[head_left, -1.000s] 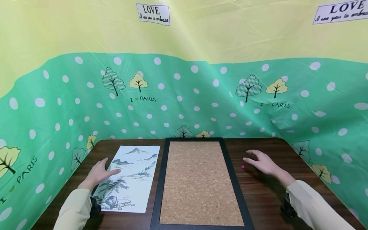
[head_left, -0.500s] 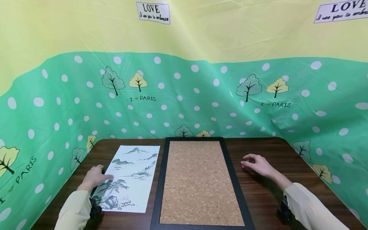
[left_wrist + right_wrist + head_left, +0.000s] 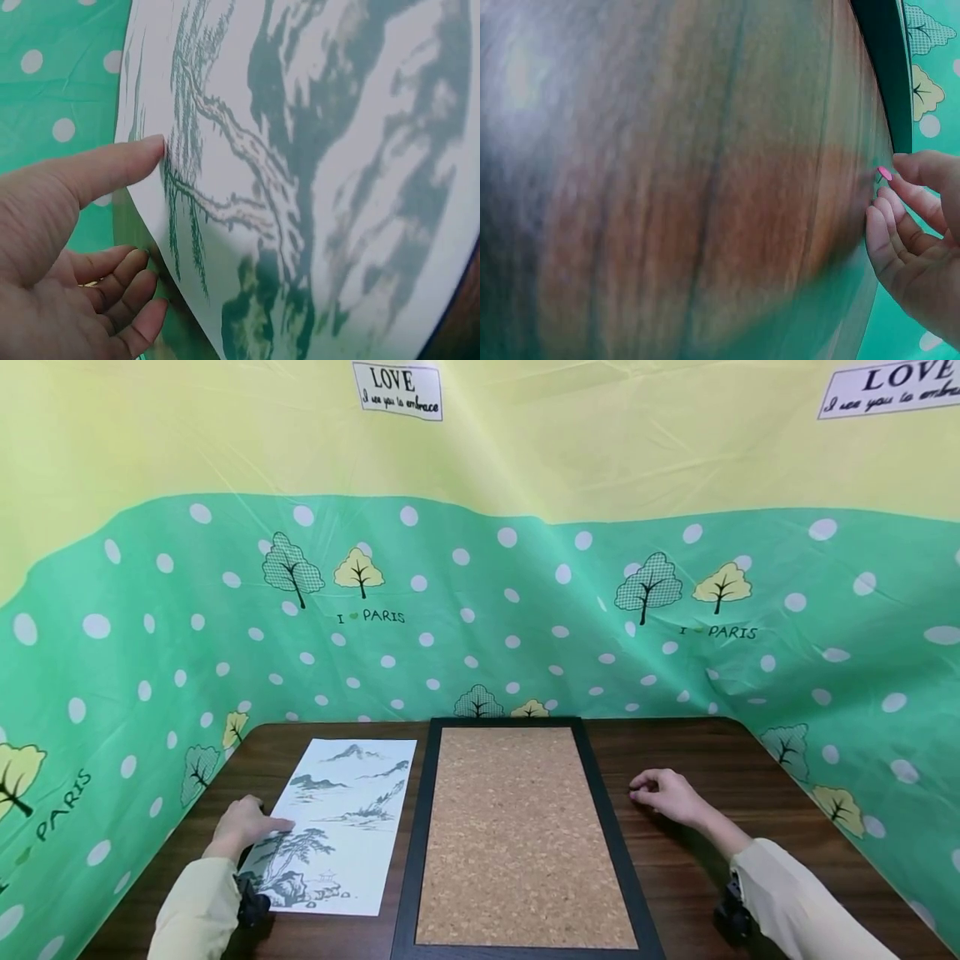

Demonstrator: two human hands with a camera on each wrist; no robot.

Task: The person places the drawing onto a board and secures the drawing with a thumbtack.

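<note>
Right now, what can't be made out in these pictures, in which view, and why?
Head view: the pink thumbtack, hidden by the right hand.
Head view: the near outer edge of the black corkboard frame, cut off below.
Head view: the end of the rightmost LOVE label, cut off by the right edge.
Left wrist view: much of the ink landscape print, cut off by picture edges.

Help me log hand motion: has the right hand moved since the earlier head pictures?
Yes: judged against the corkboard in the head view, the right hand has shifted slightly toward it and lower in the picture.
</note>
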